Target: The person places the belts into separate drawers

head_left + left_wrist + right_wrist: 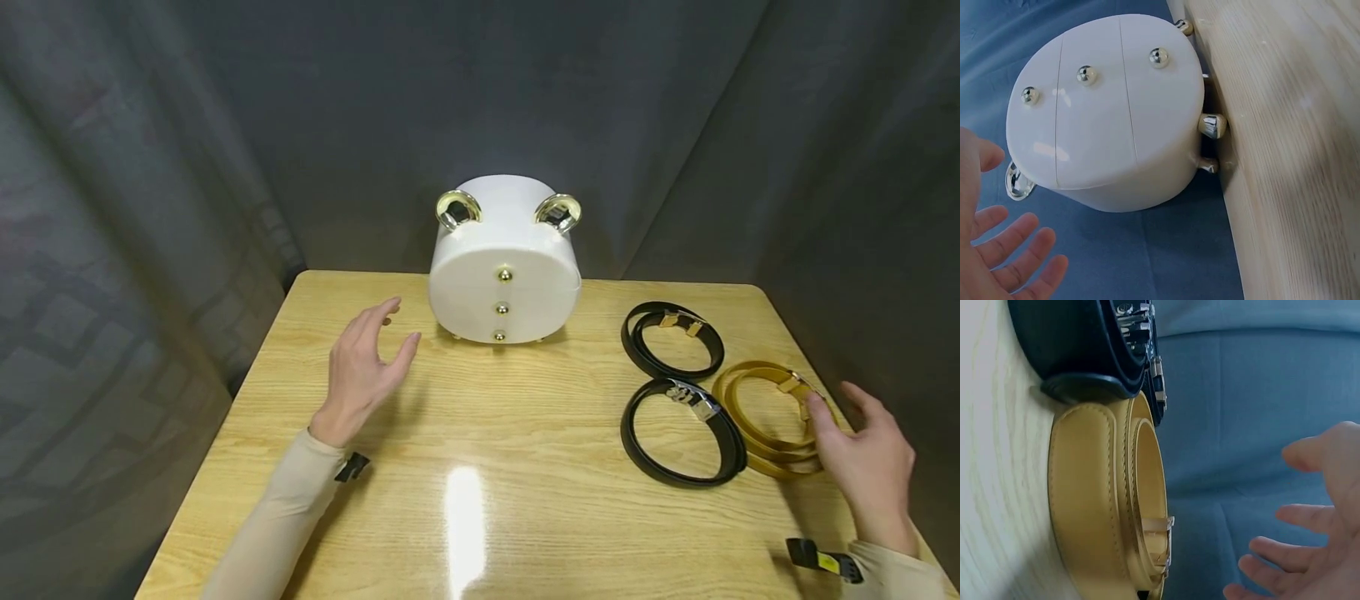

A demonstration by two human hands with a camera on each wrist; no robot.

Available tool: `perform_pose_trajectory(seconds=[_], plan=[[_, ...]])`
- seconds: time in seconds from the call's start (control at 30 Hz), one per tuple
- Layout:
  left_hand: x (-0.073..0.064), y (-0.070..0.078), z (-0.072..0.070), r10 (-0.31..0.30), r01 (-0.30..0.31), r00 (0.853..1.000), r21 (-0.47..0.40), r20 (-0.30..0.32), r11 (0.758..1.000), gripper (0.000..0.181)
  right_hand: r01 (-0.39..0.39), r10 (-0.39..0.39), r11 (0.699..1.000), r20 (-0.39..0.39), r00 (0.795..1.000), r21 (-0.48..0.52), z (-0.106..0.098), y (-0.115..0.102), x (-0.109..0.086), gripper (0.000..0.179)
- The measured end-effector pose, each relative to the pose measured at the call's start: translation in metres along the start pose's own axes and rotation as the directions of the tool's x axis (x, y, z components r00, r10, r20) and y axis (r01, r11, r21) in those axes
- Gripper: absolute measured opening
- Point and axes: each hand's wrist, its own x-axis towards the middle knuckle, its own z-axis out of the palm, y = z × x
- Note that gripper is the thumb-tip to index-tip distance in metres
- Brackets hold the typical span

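White case [465,292] standing at the far middle of a wood-grained tabletop [525,417], before a dark curtain [487,108]. Two seams divide its closed front into three stacked panels, each bearing one round metallic knob [1087,75]; the contents are hidden. Gold, ear-like fittings [457,194] project from the upper left and right, and small feet raise the case from the surface.

Three coiled belts lie at the right. The buckle of the near black belt [731,442] carries silver, letter-like ornament too small to read. The far black belt [633,342] has gold-toned buckle parts. The mustard-yellow belt [1085,494], farthest right and just beside the near black one, is wound in several loops, with stitched edges, a rounded tip and a metallic buckle.

Left hand [360,367]: near the case, to its left, apart from it; grip spread, thumb away from the fingers. Right hand [870,462]: beside the yellow belt, apart from it; grip likewise spread, fingers slightly bent.
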Motion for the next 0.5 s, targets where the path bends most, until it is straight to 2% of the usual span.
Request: perform_pose_trajectory(seconds=[0.27,0.5], plan=[[0.010,0.009,0.010,-0.009,0.009,1.000,-0.036,-0.011,0.999,0.054,-0.104,0.104,0.994,0.001,0.995,0.020,-0.004,0.012,0.004,0.074],[0.017,0.018,0.020,0.001,-0.003,1.000,-0.089,-0.016,0.996,0.053,-0.252,0.253,0.967,0.037,0.967,-0.035,-0.003,0.028,0.009,0.083]])
